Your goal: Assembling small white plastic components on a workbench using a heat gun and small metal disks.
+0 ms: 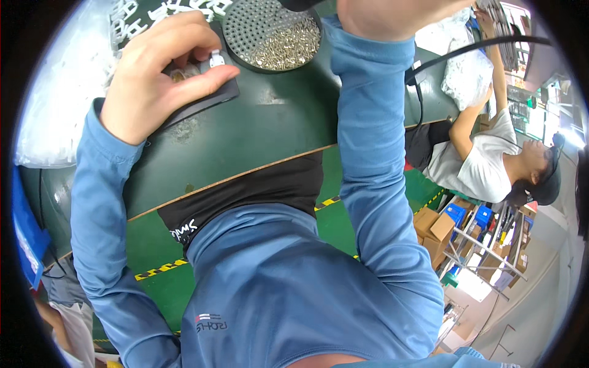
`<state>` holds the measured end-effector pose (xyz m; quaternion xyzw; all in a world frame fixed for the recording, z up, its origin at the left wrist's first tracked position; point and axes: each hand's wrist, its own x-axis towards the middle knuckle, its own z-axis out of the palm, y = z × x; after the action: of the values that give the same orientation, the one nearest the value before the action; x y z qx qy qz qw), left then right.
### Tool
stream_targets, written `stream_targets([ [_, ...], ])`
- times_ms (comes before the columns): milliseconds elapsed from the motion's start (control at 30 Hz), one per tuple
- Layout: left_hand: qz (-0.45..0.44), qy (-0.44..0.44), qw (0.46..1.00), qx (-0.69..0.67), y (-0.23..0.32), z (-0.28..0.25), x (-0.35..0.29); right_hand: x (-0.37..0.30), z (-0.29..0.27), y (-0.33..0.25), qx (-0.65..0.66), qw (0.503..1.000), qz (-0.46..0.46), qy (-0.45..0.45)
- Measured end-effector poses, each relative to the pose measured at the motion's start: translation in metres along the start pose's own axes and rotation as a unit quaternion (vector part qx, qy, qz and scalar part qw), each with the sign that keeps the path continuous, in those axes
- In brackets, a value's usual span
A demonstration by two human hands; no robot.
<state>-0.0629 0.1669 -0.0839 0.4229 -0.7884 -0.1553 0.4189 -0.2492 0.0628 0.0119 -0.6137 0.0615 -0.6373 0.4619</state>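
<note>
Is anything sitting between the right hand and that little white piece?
Yes, as seen from above: the round tray of metal bits lies between the right hand and the white piece. The left hand is also around the piece. I can't tell whether the right hand is high enough to clear the tray.

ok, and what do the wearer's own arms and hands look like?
Both arms: long blue sleeves, creased fabric, no print visible on them, ending in hemmed cuffs at the wrists. Left hand: bare, no glove or ring visible. Right hand: cut off by the upper picture edge; the visible part is ungloved.
</note>
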Motion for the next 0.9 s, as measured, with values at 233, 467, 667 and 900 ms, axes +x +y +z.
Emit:
stream_targets([
  [233,0.003,-0.002,0.999,-0.036,-0.001,0.002,0.001,0.000,-0.005,0.010,0.066,0.996,0.055,-0.011],
  [467,0.002,-0.009,0.999,-0.038,-0.003,0.001,-0.001,-0.005,0.001,0.011,0.109,0.989,0.094,-0.017],
  [667,0.013,-0.001,0.999,-0.031,-0.004,0.002,-0.002,-0.007,0.004,0.010,0.091,0.990,0.107,-0.009],
  [900,0.031,0.013,0.999,-0.022,-0.004,0.005,-0.002,-0.008,0.004,0.009,0.065,0.993,0.091,-0.031],
])
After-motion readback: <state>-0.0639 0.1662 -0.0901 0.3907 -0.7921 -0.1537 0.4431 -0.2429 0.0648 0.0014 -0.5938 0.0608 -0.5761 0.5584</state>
